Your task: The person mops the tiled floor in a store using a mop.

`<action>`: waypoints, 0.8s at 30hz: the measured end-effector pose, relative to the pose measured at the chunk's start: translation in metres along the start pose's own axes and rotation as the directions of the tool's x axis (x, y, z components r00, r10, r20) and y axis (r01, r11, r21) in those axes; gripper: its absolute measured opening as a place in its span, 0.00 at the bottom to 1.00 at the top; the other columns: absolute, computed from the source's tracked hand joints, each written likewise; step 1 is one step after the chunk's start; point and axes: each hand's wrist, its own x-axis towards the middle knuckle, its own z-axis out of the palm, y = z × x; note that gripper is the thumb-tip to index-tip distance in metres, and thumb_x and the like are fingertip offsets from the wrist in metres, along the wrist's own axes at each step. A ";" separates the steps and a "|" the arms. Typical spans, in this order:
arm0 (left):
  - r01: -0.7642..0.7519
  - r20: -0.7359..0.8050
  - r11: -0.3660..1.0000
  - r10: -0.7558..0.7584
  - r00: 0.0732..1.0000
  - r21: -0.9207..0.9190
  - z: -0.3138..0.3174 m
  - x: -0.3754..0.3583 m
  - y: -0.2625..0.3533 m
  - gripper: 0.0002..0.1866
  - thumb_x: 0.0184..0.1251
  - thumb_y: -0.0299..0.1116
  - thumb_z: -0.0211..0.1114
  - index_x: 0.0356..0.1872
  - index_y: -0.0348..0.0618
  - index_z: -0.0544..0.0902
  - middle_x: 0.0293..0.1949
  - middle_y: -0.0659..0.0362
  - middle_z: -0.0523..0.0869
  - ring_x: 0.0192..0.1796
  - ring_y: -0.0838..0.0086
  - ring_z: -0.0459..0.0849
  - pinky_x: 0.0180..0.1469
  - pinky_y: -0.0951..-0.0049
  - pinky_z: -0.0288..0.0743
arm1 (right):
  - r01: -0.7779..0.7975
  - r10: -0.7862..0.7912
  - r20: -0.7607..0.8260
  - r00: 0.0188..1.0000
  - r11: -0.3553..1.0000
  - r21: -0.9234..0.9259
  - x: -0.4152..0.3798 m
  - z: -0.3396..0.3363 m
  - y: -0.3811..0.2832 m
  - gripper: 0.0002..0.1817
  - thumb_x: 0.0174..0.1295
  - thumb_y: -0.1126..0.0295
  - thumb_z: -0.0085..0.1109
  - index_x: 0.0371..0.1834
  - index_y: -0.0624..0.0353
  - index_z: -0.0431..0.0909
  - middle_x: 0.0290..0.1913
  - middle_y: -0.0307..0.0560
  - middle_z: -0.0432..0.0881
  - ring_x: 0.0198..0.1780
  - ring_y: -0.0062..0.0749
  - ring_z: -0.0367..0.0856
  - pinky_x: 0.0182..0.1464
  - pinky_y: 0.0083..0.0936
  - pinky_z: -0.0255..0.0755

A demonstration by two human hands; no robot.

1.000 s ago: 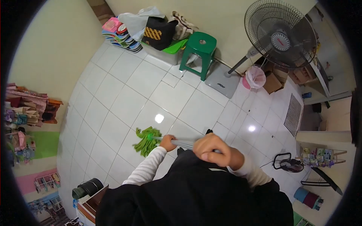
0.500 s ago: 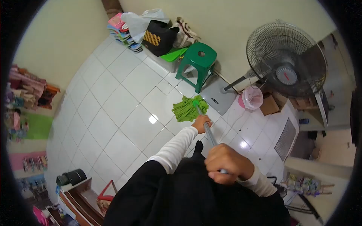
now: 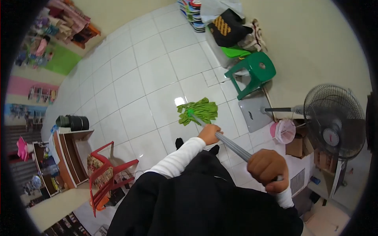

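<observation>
A mop with a grey handle (image 3: 234, 147) slants down and away from me across the front of my body. Its green strand head (image 3: 202, 111) lies spread on the white tiled floor (image 3: 153, 84), just ahead of my feet. Lower on the handle, my left hand (image 3: 210, 134) is wrapped round the shaft. My right hand (image 3: 268, 169) is closed in a fist round the upper end, close to my right side. Both hands are shut on the mop, and the strands fan out to the right of the green socket.
Right of the mop head stand a green stool (image 3: 260, 69) and a fan (image 3: 334, 122) on a grey base (image 3: 254, 112). Near it is a pink bin (image 3: 284, 131). A red chair (image 3: 112, 169) and a wooden cabinet (image 3: 71, 157) are at left. Bags (image 3: 228, 29) sit by the wall.
The mop head has swung left across the floor, away from the stool and fan base, its strands now trailing right. My view has turned, bringing the red chair fully into sight.
</observation>
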 end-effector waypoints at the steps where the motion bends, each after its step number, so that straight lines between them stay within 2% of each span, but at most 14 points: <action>1: 0.006 -0.053 1.000 -0.006 0.999 -0.006 -0.012 -0.015 -0.012 0.14 0.52 0.37 0.61 0.14 0.37 0.76 0.19 0.46 0.77 0.26 0.49 0.77 0.33 0.57 0.71 | -0.022 0.021 0.049 0.999 0.999 0.034 0.019 0.006 0.008 0.17 0.45 0.67 0.53 0.06 0.60 0.61 0.14 0.46 0.65 0.15 0.39 0.65 0.20 0.32 0.56; 3: 0.011 -0.154 1.000 -0.014 0.988 -0.016 -0.034 -0.042 -0.043 0.14 0.51 0.34 0.62 0.13 0.36 0.74 0.16 0.46 0.75 0.22 0.49 0.75 0.26 0.58 0.68 | -0.062 0.051 0.159 0.986 0.996 0.069 0.044 0.014 0.030 0.18 0.46 0.67 0.52 0.06 0.60 0.59 0.13 0.46 0.61 0.14 0.40 0.63 0.20 0.33 0.55; 5: 0.058 -0.162 0.998 -0.056 0.985 0.005 -0.056 -0.068 -0.073 0.14 0.51 0.34 0.62 0.13 0.36 0.74 0.15 0.46 0.74 0.21 0.50 0.75 0.25 0.59 0.68 | -0.088 0.069 0.213 0.975 0.993 0.083 0.067 0.026 0.051 0.20 0.47 0.66 0.52 0.06 0.60 0.55 0.12 0.46 0.57 0.14 0.41 0.59 0.20 0.34 0.52; 8: 0.165 -0.188 0.986 -0.156 0.970 0.034 -0.092 -0.102 -0.112 0.14 0.50 0.34 0.61 0.13 0.36 0.73 0.15 0.45 0.74 0.22 0.50 0.75 0.25 0.59 0.68 | -0.138 0.130 0.098 0.987 0.987 0.085 0.088 0.046 0.089 0.19 0.45 0.66 0.53 0.07 0.61 0.55 0.12 0.46 0.58 0.15 0.41 0.60 0.21 0.33 0.52; 9: 0.205 -0.198 0.978 -0.192 0.961 0.045 -0.105 -0.113 -0.126 0.14 0.50 0.34 0.61 0.13 0.36 0.73 0.16 0.45 0.74 0.22 0.49 0.75 0.26 0.58 0.68 | -0.169 0.171 -0.007 0.985 0.980 0.102 0.095 0.054 0.101 0.18 0.43 0.67 0.52 0.08 0.61 0.55 0.13 0.46 0.58 0.16 0.41 0.60 0.22 0.33 0.52; 12: 0.328 -0.229 0.936 -0.295 0.928 0.124 -0.136 -0.149 -0.185 0.14 0.49 0.35 0.61 0.13 0.36 0.73 0.17 0.45 0.74 0.24 0.49 0.75 0.27 0.58 0.68 | -0.151 0.135 0.131 0.982 0.981 0.125 0.120 0.060 0.162 0.15 0.42 0.71 0.51 0.09 0.63 0.56 0.13 0.48 0.59 0.18 0.42 0.60 0.24 0.33 0.53; 14: 0.385 -0.252 0.909 -0.340 0.906 0.158 -0.157 -0.174 -0.226 0.13 0.50 0.37 0.60 0.16 0.36 0.78 0.20 0.44 0.77 0.28 0.47 0.77 0.33 0.54 0.71 | -0.142 0.134 0.086 0.987 0.985 0.101 0.136 0.076 0.203 0.14 0.43 0.73 0.50 0.10 0.64 0.56 0.14 0.49 0.59 0.19 0.42 0.60 0.25 0.33 0.54; 17: 0.492 -0.249 0.830 -0.434 0.866 0.263 -0.185 -0.204 -0.274 0.13 0.50 0.37 0.60 0.17 0.37 0.78 0.22 0.45 0.78 0.31 0.49 0.78 0.35 0.54 0.71 | -0.144 0.139 0.059 0.989 0.985 0.098 0.150 0.096 0.249 0.13 0.43 0.75 0.48 0.10 0.65 0.56 0.14 0.50 0.59 0.19 0.43 0.60 0.26 0.35 0.55; 20: 0.514 -0.176 0.816 -0.483 0.858 0.266 -0.197 -0.197 -0.282 0.13 0.49 0.38 0.60 0.17 0.38 0.79 0.24 0.46 0.79 0.32 0.51 0.78 0.36 0.54 0.71 | -0.142 0.141 0.018 0.990 0.988 0.067 0.164 0.088 0.252 0.12 0.45 0.75 0.49 0.12 0.66 0.58 0.15 0.50 0.62 0.21 0.43 0.62 0.28 0.35 0.57; 23: 0.402 -0.254 0.889 -0.346 0.903 0.219 -0.190 -0.157 -0.243 0.12 0.49 0.38 0.61 0.17 0.40 0.78 0.25 0.48 0.79 0.32 0.51 0.78 0.36 0.54 0.71 | -0.159 0.171 -0.090 0.981 0.979 0.126 0.162 0.063 0.220 0.06 0.49 0.77 0.50 0.19 0.65 0.66 0.21 0.50 0.68 0.26 0.42 0.68 0.35 0.32 0.63; 24: 0.345 -0.237 0.925 -0.303 0.923 0.159 -0.181 -0.138 -0.235 0.12 0.49 0.38 0.61 0.16 0.40 0.77 0.24 0.48 0.79 0.32 0.51 0.78 0.35 0.55 0.71 | -0.152 0.163 -0.100 0.982 0.983 0.108 0.158 0.050 0.203 0.03 0.50 0.78 0.50 0.22 0.64 0.67 0.23 0.50 0.69 0.28 0.42 0.70 0.38 0.32 0.65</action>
